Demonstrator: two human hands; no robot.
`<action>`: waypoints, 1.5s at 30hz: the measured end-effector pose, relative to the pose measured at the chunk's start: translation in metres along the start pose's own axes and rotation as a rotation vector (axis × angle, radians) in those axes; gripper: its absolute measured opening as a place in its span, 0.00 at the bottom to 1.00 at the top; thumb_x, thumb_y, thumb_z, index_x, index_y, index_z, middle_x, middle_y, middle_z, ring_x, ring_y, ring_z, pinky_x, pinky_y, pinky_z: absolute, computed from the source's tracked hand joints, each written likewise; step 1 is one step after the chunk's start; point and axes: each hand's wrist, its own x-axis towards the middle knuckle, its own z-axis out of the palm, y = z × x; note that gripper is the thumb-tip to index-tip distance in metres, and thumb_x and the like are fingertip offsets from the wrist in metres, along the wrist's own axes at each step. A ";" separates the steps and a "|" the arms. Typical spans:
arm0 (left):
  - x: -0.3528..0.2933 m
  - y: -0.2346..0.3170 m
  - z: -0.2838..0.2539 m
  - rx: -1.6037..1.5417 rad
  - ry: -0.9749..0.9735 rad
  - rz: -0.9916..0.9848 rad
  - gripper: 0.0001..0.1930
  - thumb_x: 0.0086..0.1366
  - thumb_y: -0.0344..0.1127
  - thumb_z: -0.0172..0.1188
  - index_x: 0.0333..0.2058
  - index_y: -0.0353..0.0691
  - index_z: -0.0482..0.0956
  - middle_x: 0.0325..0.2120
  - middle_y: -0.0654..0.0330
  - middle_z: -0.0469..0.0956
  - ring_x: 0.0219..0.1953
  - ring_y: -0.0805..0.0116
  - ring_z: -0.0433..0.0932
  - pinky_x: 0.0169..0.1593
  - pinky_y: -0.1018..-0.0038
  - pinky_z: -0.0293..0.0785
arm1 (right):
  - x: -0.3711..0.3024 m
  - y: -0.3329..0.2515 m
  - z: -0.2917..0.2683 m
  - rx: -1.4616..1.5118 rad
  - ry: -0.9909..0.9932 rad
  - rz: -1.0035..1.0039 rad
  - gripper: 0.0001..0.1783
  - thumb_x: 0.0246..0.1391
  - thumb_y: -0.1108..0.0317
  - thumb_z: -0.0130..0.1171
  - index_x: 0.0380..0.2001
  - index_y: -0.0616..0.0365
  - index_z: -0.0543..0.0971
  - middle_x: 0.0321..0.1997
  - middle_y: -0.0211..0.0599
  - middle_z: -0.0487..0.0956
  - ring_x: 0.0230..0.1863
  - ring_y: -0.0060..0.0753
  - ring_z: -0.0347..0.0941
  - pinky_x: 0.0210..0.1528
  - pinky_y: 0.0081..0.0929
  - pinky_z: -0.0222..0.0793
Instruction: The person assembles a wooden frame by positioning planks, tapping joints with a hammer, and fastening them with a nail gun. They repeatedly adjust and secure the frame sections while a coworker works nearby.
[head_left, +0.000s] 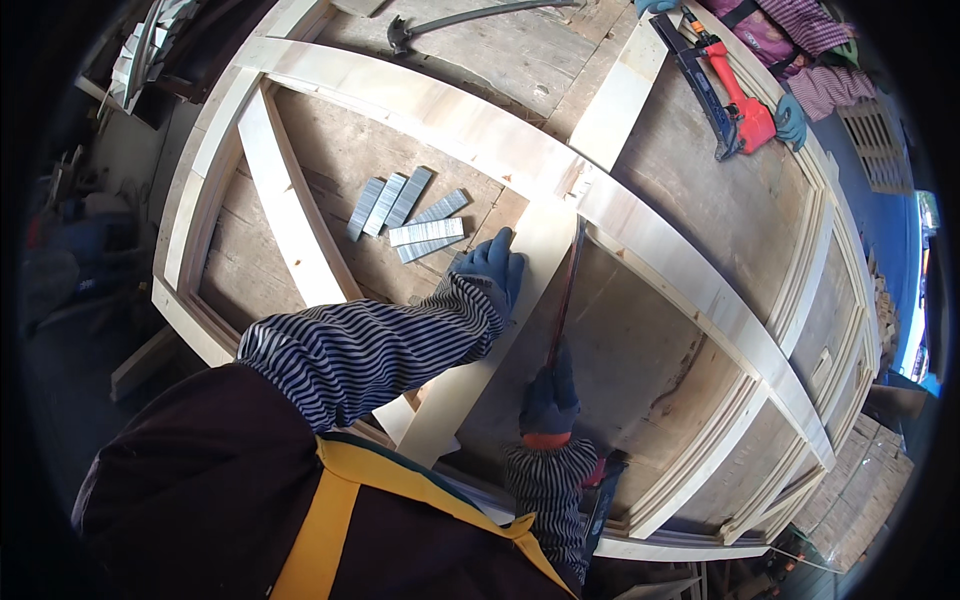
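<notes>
My left hand (488, 272), in a blue-grey glove, lies on the edge of a pale diagonal board (530, 270), fingers stretched out and nothing in them. Its board meets a long curved wooden rail (430, 105). My right hand (550, 398), also gloved, is closed around a long thin dark metal bar (570, 290). The bar's far end reaches the joint of board and rail; whether it touches is too small to tell. Strips of staples (427, 232) lie on the plywood just beyond my left hand. A red-and-black tool (603, 490) is partly hidden beside my right forearm.
A hammer (400, 36) with a long curved handle lies at the far side. At far right a co-worker's gloved hand (789, 122) is at a red nail gun (742, 105). Wooden crosspieces (290, 205) divide the frame. Stacked boards (855, 490) stand beyond its right end.
</notes>
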 end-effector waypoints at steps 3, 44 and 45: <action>0.006 0.006 0.001 0.029 -0.029 0.026 0.29 0.78 0.50 0.44 0.68 0.37 0.62 0.58 0.38 0.74 0.63 0.40 0.72 0.66 0.50 0.67 | -0.012 -0.070 0.028 -0.078 0.148 0.233 0.29 0.70 0.78 0.52 0.72 0.48 0.69 0.23 0.16 0.68 0.18 0.11 0.62 0.19 0.15 0.59; -0.004 -0.099 -0.057 -0.913 -0.835 -0.408 0.19 0.77 0.43 0.54 0.59 0.39 0.78 0.37 0.62 0.84 0.38 0.76 0.82 0.41 0.80 0.79 | 0.033 0.173 0.133 -0.566 0.167 -0.345 0.32 0.75 0.53 0.48 0.74 0.57 0.59 0.69 0.43 0.68 0.69 0.32 0.66 0.71 0.25 0.61; 0.001 -0.101 -0.062 -0.984 -0.866 -0.482 0.22 0.76 0.40 0.56 0.64 0.40 0.73 0.40 0.62 0.83 0.38 0.74 0.81 0.43 0.76 0.81 | 0.027 0.167 0.138 -0.545 0.149 -0.385 0.33 0.75 0.53 0.49 0.74 0.57 0.59 0.69 0.43 0.68 0.69 0.32 0.66 0.71 0.25 0.60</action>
